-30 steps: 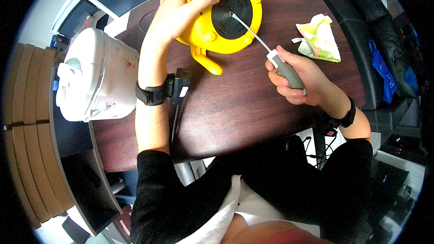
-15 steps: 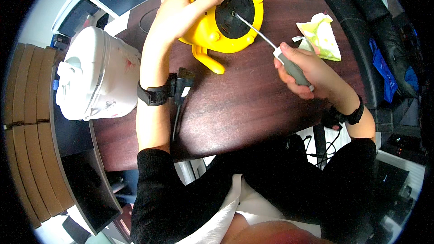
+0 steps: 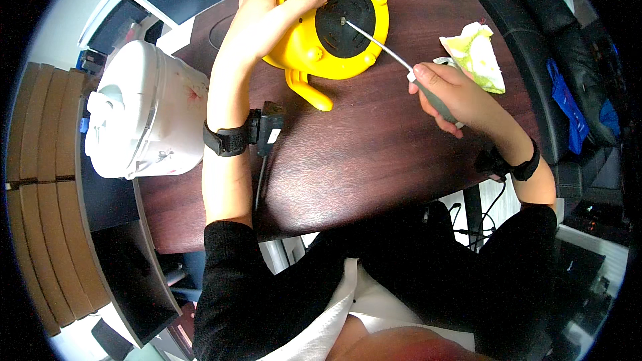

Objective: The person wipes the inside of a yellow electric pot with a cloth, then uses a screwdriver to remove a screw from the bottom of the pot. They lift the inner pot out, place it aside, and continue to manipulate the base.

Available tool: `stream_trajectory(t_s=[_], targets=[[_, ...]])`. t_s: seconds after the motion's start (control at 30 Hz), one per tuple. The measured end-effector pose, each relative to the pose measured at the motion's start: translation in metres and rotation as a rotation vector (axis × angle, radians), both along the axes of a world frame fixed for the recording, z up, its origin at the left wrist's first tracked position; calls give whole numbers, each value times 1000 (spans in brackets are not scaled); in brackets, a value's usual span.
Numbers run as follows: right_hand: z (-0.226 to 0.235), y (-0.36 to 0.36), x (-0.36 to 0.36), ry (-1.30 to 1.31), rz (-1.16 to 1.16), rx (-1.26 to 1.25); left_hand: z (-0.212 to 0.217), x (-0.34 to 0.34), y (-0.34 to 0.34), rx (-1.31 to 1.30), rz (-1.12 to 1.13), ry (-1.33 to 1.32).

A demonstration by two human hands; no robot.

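A rounded yellow plastic appliance [image 3: 284, 50] lies on its side at the far middle of the desk, its underside facing me. Set into that underside is a slotted black disc [image 3: 354, 7], with small yellow knob-like feet around it. A curved yellow arm sticks out below. My left hand [image 3: 267, 17] is wrapped over the appliance's left side, thumb on the disc's edge. In my right hand [image 3: 451, 93] is a screwdriver [image 3: 384, 49] with a grey-green handle, my fingers closed around it. Its tip meets the middle of the disc; whether a screw sits there I cannot make out.
A white lidded container [image 3: 164, 117] stands at the left. A crumpled green and white packet [image 3: 478, 57] lies right of my right hand. Black straps with small boxes circle both wrists, a cable [image 3: 261, 180] trailing from the left one. The desk's front edge [image 3: 348, 220] curves before my lap.
My right hand has rolled slightly with the screwdriver, so less of its handle shows. The tip stays at the disc's middle. My left hand and the appliance have barely moved.
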State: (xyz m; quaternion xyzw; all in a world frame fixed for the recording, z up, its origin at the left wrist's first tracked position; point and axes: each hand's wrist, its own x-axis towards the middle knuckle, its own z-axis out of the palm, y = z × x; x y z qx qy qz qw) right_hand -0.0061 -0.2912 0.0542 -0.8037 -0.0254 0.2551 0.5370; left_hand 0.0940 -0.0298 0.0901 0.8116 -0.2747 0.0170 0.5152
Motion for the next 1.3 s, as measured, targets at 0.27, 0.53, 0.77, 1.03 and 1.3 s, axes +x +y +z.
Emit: stream_trajectory(t_s=[0.27,0.53,0.77,1.03,1.3], targets=[[0,1,3,330,-14,416,-1,2,3,23,57,4],[2,-8,9,467,45,567,-1,-1,2,3,92,7],[11,-2,1,538,-33,618,-5,-1,-2,31,153,-91],[12,-1,-3,586,-54,730,-5,-2,-2,80,171,-167],[14,-2,0,332,-42,298,-6,-2,-2,47,159,-98]])
